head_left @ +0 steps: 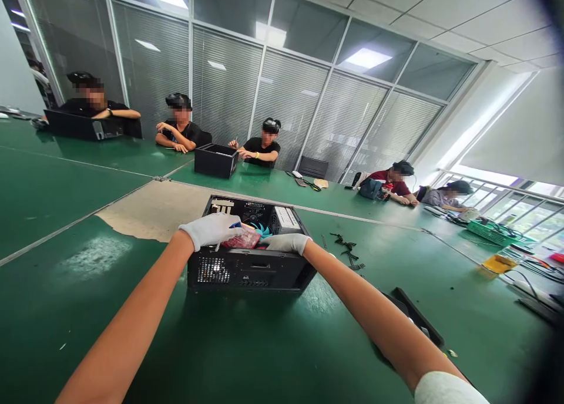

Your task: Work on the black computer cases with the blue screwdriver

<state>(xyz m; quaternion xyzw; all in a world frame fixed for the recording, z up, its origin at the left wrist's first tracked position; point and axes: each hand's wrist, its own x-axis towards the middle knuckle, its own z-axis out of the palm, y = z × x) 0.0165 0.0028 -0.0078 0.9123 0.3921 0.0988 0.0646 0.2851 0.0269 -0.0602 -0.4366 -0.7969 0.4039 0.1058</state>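
A black computer case (258, 272) lies on the green table in front of me, its open side facing up. My left hand (218, 229), in a white glove, is closed at the upper left edge of a reddish board (243, 237) that sits tilted in the opening. A small blue part shows by its fingers. My right hand (286, 243), also gloved, reaches over the near right rim beside the board; its fingertips are hidden inside. Behind the hands are a turquoise fan (263, 230) and a power supply with a white label (286, 218).
Black brackets (348, 248) lie right of the case, with a dark panel (416, 316) nearer my right arm. A brown sheet (141, 207) spreads at left. Several people sit across the table; another black case (215, 160) stands before one. A green basket (497, 231) is far right.
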